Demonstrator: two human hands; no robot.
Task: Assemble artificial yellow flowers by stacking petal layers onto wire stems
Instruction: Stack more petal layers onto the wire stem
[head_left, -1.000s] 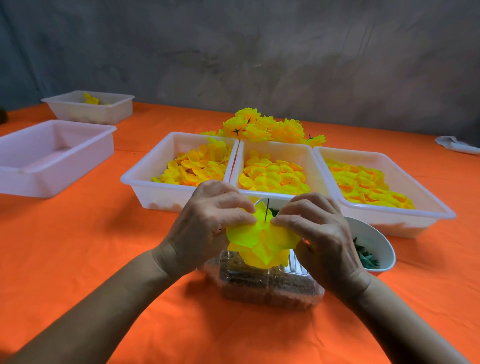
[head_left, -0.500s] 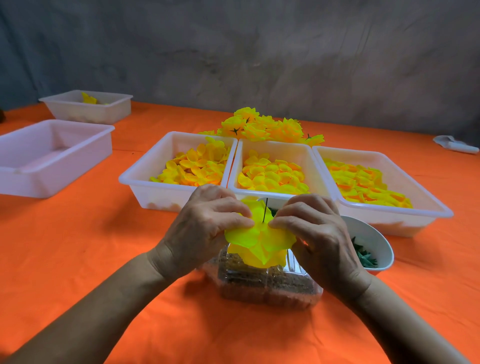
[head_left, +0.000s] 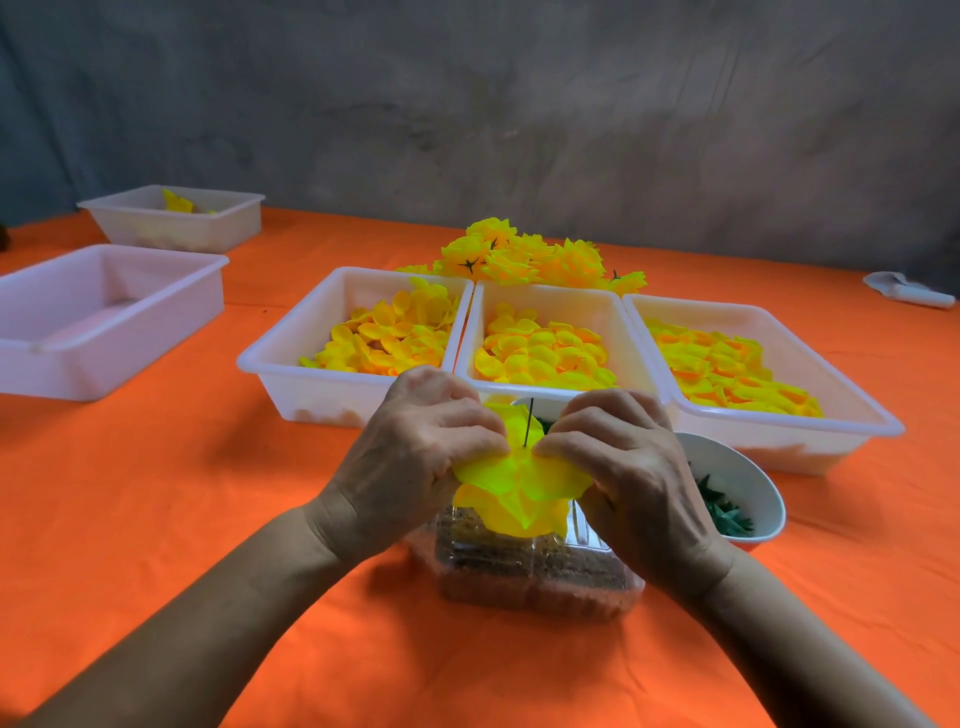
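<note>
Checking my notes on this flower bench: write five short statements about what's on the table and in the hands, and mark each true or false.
1. Both hands, left hand and right hand, pinch the yellow petal layers. True.
2. A thin wire stem sticks up through the petals. True.
3. The three trays behind the hands hold green leaves. False: they hold yellow petals; green pieces lie in the white bowl.
4. The near-left tray is heaped with petals. False: no petals show in it.
5. Finished flowers lie behind the trays. True.
</note>
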